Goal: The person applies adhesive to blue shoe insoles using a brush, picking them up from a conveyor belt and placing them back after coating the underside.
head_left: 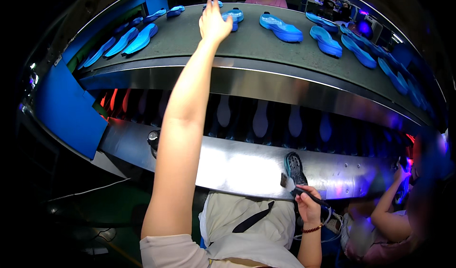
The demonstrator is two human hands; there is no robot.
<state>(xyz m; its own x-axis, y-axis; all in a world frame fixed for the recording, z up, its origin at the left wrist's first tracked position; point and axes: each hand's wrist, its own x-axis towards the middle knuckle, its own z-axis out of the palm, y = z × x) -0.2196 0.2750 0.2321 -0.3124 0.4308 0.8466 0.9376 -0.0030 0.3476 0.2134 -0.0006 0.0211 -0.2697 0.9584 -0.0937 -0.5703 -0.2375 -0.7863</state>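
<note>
My left hand [214,24] is stretched far out over the green conveyor belt, its fingers extended and apart. It overlaps a blue shoe sole [235,16], and a second blue sole lies behind its fingertips; whether it touches either I cannot tell. Down by the metal ledge, my right hand [308,204] is closed around the black handle of a brush [304,192], which has a pale, flat head and a thin tube or cord trailing from it. Just beyond the brush head, a black shoe outsole [295,166] with a teal edge lies on the ledge.
Several blue soles [281,28] lie along the belt [190,47]. Below it, a dark slot shows a row of hanging sole shapes [260,119]. A small dark round-topped container [153,137] stands on the ledge [237,166]. Another person's hand [402,173] works at right; a person sits across.
</note>
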